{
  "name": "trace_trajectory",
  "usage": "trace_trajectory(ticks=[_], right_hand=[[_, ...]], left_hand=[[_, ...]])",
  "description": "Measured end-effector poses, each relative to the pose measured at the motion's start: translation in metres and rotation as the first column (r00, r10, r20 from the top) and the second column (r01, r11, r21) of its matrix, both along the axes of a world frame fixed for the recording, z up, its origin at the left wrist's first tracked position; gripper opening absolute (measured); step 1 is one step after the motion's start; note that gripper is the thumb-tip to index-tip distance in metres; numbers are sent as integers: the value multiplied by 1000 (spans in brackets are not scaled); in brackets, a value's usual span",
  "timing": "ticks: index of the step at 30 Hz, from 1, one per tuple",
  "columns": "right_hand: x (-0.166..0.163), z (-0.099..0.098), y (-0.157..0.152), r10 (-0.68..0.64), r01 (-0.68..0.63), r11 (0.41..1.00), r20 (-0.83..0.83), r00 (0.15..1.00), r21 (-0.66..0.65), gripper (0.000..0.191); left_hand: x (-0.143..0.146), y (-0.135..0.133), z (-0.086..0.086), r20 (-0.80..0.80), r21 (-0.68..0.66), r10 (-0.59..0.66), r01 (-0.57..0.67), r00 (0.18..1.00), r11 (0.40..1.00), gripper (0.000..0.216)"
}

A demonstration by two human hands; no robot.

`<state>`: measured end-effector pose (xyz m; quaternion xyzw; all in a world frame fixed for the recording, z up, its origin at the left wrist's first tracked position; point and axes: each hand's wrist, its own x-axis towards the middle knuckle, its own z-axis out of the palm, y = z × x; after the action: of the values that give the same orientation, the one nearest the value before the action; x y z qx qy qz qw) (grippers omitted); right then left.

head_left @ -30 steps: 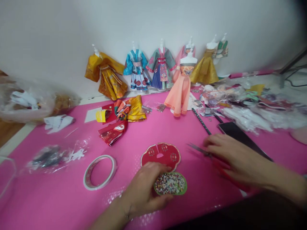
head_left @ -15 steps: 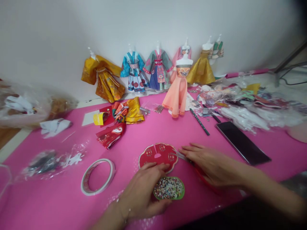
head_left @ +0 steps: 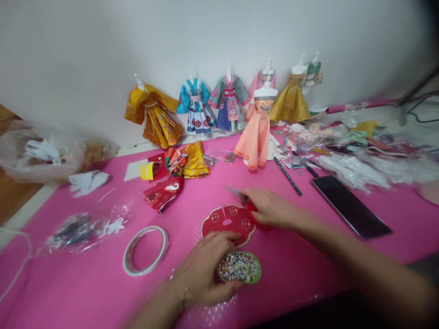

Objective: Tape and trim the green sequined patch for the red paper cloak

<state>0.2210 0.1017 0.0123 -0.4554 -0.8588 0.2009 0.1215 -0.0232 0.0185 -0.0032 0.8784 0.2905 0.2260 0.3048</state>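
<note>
Pale wall (head_left: pixel 219 32) is backing a pink worktop (head_left: pixel 202 194), where dressed doll forms (head_left: pixel 229 103) are standing in a row along the far side. From my head view, my left hand (head_left: pixel 209 265) is curling round the left end of a green tub (head_left: pixel 255 279) of mixed beads (head_left: pixel 238 266), thumb along its near side, fingers reaching over the near edge of a scalloped red piece (head_left: pixel 213 224). My right hand (head_left: pixel 270 208) is gripping red-handled scissors (head_left: pixel 252 209), blades pointing left beyond the piece's far edge; I am not managing to tell whether the scissors are touching it.

That piece is lying flat, just past the tub, its slit facing away from me. I am judging it very light and soft, perhaps stiffer along the pale trim, and likely to be sliding unless pressed; its wide side lobes are offering a safer pinch than the narrow slit. I am reckoning the tub light too, its beads calling for a level grip on both long sides. A tape roll (head_left: pixel 127 262) is resting leftward.
</note>
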Motion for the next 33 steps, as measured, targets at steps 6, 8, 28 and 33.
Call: trace_trajectory(ticks=[6,8,28,33], right_hand=[[-21,1,5,-65,65,998,107,992,-5,27],[-20,1,4,-117,120,993,144,983,-13,27],[45,9,-89,297,-306,952,-173,939,-25,74],[33,14,-93,375,-376,920,-30,926,-107,78]], left_hand=[[0,1,0,-5,1,3,-3,1000,1000,35],[0,2,0,-16,8,15,-15,1000,1000,35],[-5,8,11,312,-111,473,-463,824,879,17],[-9,9,10,321,-72,541,-549,777,833,15]])
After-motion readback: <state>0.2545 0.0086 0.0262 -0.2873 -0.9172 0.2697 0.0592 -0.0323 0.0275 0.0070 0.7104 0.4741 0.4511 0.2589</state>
